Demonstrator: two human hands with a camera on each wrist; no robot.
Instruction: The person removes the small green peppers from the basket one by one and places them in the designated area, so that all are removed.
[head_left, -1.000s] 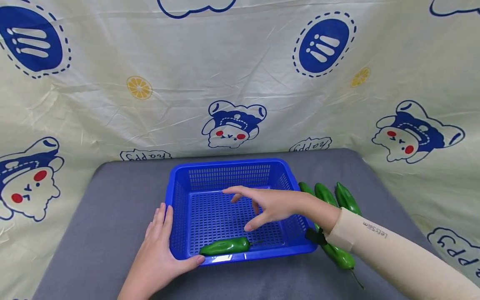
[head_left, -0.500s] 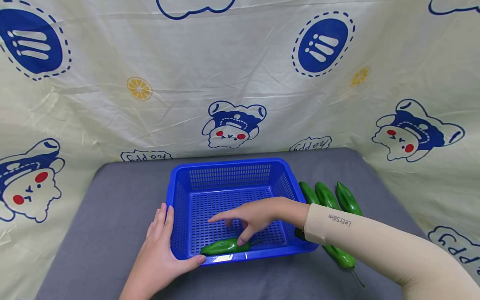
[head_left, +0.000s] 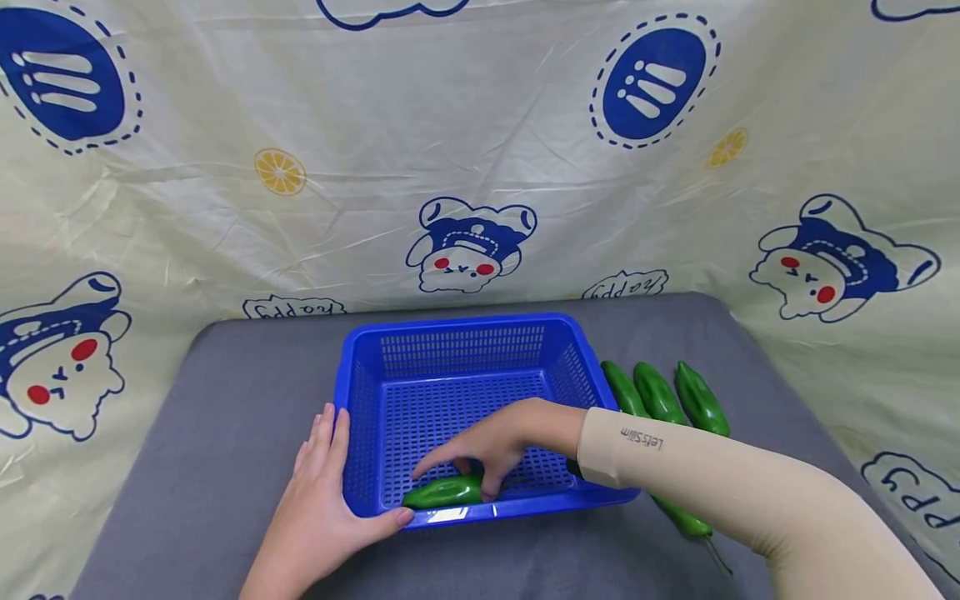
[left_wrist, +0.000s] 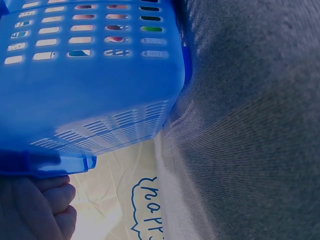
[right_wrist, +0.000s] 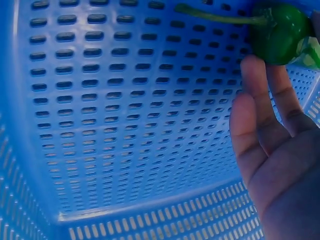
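In the head view a green pepper (head_left: 441, 492) lies along the near wall inside a blue perforated plastic basket (head_left: 487, 506). My right hand (head_left: 498, 440) reaches down over the pepper's stem end, thumb on the near side and fingers on the far side, pinching it. The right wrist view shows fingertips against the pepper (right_wrist: 280, 37), its long stem pointing away; the thumb is mostly hidden there. My left hand (head_left: 318, 492) rests on the basket's near left corner, fingers straight along the left rim and thumb on the front rim.
Several more green peppers (head_left: 701, 398) lie on the grey cloth-covered table (head_left: 247, 400) right of the basket, partly hidden by my right sleeve (head_left: 675, 458). A printed curtain (head_left: 360, 208) hangs behind the table.
My right hand has come down and toward the near left inside the basket, from above its middle to the pepper, which it now pinches. The left hand stays at the rim.
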